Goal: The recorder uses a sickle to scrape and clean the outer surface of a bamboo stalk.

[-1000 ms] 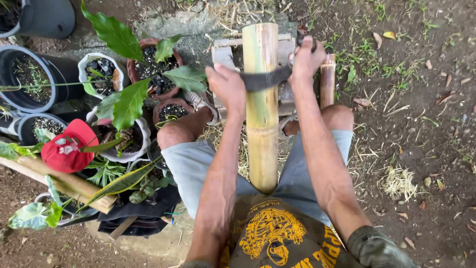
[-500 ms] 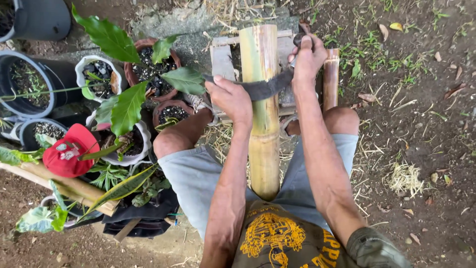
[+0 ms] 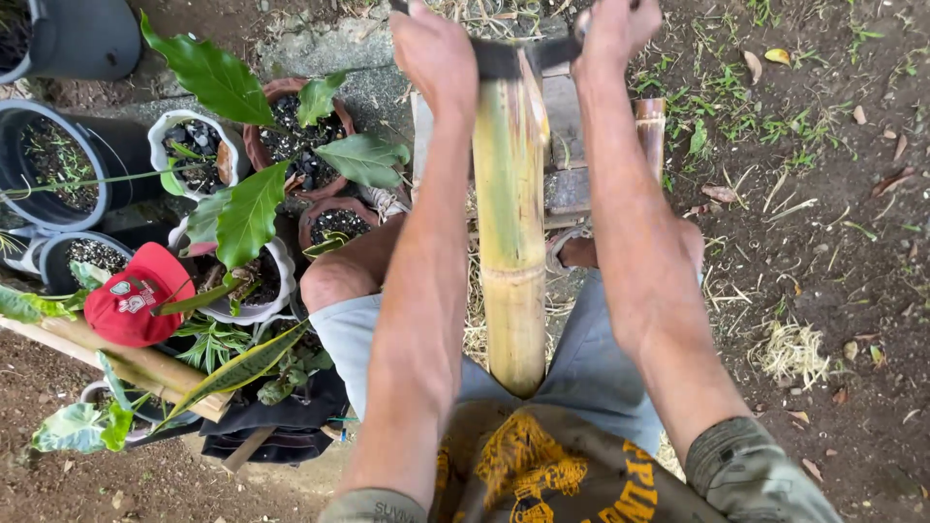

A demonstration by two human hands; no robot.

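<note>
Gripping a dark blade [image 3: 511, 58] across the bamboo [image 3: 511, 223], both fists are closed. Left hand [image 3: 436, 48] and right hand [image 3: 612, 27] hold opposite ends.

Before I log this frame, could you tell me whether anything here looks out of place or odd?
One thing: a red cap sits perched among the potted plants rather than on a head or hook. Otherwise nothing stands out: both the left hand and right hand grip a dark blade across the upright bamboo pole.
</note>
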